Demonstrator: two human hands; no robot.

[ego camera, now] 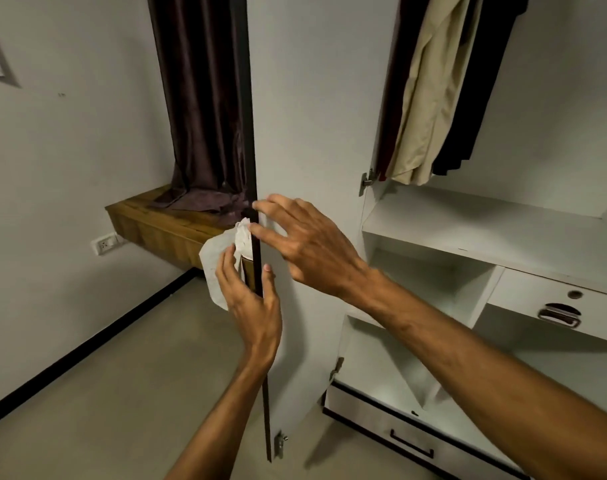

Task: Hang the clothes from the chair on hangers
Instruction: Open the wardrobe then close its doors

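Observation:
My left hand grips the dark edge of the open wardrobe door, fingers behind it pressing a white cloth against the outer side, thumb on the inner face. My right hand is just above, its spread fingertips touching the same edge. Inside the wardrobe at the top right hang a beige garment, a black one and a dark red one. The hangers themselves are out of frame, and no chair is in view.
A dark curtain falls onto a wooden ledge behind the door. White shelves, a small drawer and a low drawer fill the wardrobe's lower part. A wall socket sits at the left.

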